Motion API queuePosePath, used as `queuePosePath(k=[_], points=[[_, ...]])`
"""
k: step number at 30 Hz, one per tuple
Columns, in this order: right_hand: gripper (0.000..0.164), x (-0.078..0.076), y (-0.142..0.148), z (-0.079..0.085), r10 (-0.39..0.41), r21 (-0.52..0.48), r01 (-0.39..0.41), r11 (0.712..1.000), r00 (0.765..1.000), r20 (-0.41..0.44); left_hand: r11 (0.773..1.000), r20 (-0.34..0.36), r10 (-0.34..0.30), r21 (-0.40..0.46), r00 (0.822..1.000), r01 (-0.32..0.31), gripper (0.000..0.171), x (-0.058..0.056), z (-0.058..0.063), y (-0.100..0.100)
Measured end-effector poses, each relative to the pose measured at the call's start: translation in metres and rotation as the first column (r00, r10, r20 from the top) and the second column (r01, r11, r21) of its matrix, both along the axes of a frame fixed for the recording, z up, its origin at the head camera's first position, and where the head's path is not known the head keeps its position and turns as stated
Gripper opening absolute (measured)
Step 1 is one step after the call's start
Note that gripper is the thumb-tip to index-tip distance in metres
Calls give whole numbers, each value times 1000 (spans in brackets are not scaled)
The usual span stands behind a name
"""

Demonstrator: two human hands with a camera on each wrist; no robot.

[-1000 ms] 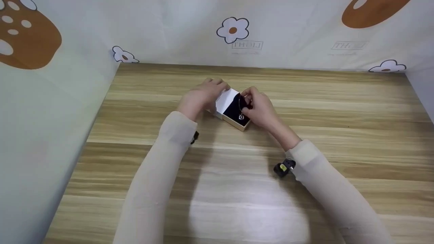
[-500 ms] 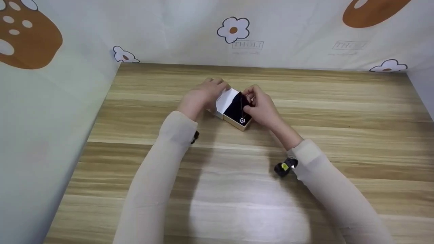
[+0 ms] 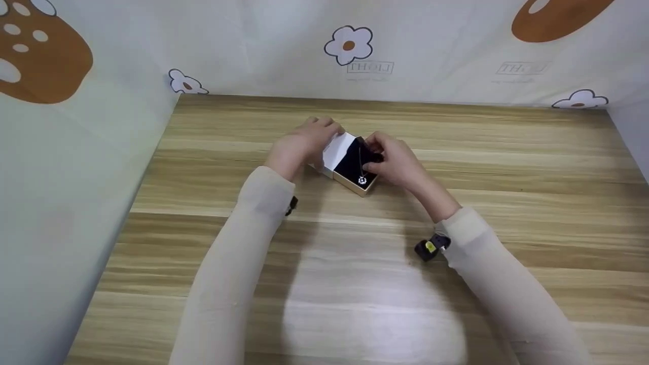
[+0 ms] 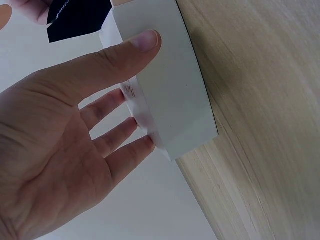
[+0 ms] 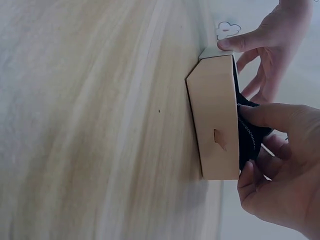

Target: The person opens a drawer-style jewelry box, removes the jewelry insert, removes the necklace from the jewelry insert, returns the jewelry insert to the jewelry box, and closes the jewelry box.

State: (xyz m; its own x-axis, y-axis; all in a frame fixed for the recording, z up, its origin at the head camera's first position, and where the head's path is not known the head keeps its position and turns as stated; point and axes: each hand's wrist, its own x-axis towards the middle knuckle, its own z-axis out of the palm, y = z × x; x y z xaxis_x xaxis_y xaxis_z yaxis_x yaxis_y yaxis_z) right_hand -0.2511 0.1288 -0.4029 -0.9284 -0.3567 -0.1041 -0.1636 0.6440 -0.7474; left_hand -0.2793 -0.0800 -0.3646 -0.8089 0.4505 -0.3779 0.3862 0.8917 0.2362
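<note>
A small slide-out jewellery box lies on the table in the head view. My left hand (image 3: 307,143) grips its white sleeve (image 3: 336,152), thumb on one side and fingertips along the other in the left wrist view. The tan drawer (image 5: 212,107) sticks out of the sleeve toward the right. Inside is a black pad (image 3: 347,166) carrying a necklace with a fine chain (image 5: 248,131) and a sparkling round pendant (image 3: 362,180). My right hand (image 3: 400,161) pinches the pad, which rises bent above the drawer in the right wrist view. Some fingertips are hidden behind the pad.
The box stands on a wood-grain table (image 3: 375,284). A pale curtain (image 3: 274,50) with flower prints hangs behind the table and along its left side. Black wrist cameras are strapped on, one of them (image 3: 428,248) on the right wrist.
The pendant has shifted slightly toward the drawer's near end. My right hand has moved a little right and down, its fingers now deeper over the pad. The left hand has stayed still.
</note>
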Motion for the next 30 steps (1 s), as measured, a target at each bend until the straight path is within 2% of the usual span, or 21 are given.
queuePosePath(k=[5,16,25,30], points=[[37,0,0,-1,-8,-31,9,999,999,33,1000,-3,3,0,1000,-3,89,0,-1,1],[39,0,0,2,-32,-177,69,982,979,204,1000,7,13,-1,1000,-13,90,0,-1,0],[32,-1,1,1,-45,-337,131,932,967,253,1000,1,-15,-18,1000,15,87,-2,-1,0],[30,-2,3,2,-84,-377,180,909,963,257,1000,-2,-17,-22,1000,17,87,-2,-1,0]])
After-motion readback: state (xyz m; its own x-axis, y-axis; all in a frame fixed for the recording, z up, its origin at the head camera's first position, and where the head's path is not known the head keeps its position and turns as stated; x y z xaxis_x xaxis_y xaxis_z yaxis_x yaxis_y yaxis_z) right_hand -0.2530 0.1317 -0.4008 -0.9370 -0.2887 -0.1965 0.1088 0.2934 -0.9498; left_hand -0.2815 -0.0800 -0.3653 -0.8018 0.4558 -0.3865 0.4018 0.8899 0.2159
